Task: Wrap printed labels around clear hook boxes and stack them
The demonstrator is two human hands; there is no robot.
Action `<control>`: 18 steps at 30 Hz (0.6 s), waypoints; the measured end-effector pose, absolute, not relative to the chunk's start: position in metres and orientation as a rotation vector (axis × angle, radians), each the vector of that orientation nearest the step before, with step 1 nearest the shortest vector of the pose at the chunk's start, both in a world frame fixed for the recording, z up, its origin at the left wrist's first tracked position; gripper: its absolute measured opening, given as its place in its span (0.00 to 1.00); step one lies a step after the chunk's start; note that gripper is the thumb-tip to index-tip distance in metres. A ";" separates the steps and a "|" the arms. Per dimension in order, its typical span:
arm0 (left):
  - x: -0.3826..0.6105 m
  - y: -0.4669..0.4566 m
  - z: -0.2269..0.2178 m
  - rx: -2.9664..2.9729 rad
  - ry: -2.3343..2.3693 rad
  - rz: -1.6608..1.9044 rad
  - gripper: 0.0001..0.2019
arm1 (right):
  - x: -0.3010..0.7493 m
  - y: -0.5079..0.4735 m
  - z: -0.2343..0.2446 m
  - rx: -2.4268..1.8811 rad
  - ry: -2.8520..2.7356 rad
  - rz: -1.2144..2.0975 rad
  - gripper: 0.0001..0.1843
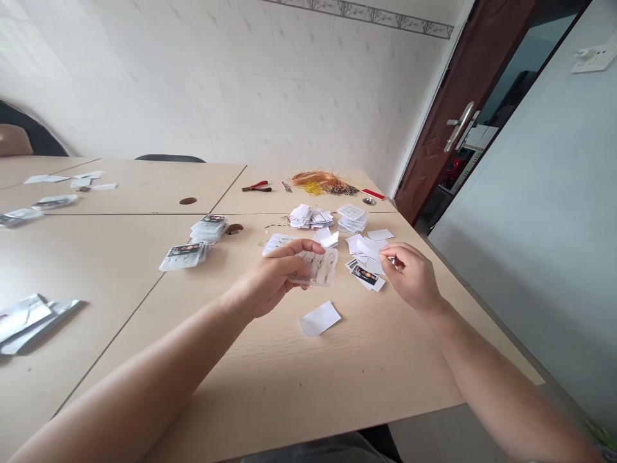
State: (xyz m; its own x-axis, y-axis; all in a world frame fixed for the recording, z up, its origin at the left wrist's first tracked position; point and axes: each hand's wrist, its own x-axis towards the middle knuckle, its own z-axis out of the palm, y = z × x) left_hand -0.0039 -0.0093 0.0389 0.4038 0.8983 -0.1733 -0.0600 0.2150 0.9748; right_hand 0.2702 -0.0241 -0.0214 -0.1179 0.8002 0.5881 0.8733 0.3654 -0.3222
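Observation:
My left hand (277, 273) is closed around a small clear plastic box (324, 270), held tilted above the table. Several small gold-coloured pieces show through its compartments. My right hand (412, 276) is closed in a pinch to the right of the box, over the edge of a loose pile of white cards (371, 247). Whatever sits between its fingertips, if anything, is too small or hidden to make out. Dark printed cards (365, 275) lie just left of the right hand. A single white card (319, 318) rests on the table below the box.
Behind my hands are stacked white cards (308, 217) and stacked clear boxes (353, 217). Farther back lie red-handled pliers (257, 186) and a bundle of copper-coloured wires (318, 180). More boxes (186, 255) stand left, with silvery packets (33, 321) at the far left.

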 end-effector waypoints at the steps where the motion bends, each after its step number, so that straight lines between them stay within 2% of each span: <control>1: -0.004 -0.011 0.039 1.154 0.929 0.821 0.11 | 0.266 -0.028 -0.018 -1.332 -1.916 -0.233 0.10; 3: -0.003 -0.015 0.039 1.167 0.925 0.816 0.06 | 0.257 -0.039 -0.009 -1.080 -1.922 -0.398 0.08; 5: -0.003 -0.021 0.039 1.195 0.905 0.799 0.09 | 0.246 -0.050 0.003 -0.843 -1.955 -0.513 0.03; 8: -0.004 -0.030 0.041 1.262 0.847 0.778 0.18 | 0.230 -0.066 0.022 -0.641 -2.001 -0.584 0.16; 10: -0.007 -0.035 0.045 1.349 0.819 0.772 0.17 | 0.222 -0.074 0.036 -0.609 -2.045 -0.567 0.15; 12: -0.010 -0.039 0.051 1.466 0.819 0.788 0.15 | 0.218 -0.080 0.050 -0.654 -2.101 -0.476 0.10; 15: -0.014 -0.043 0.060 1.586 0.809 0.841 0.15 | 0.219 -0.084 0.072 -0.847 -2.083 -0.135 0.14; 18: -0.017 -0.048 0.065 1.601 0.774 0.872 0.15 | 0.221 -0.084 0.090 -0.961 -1.954 0.124 0.12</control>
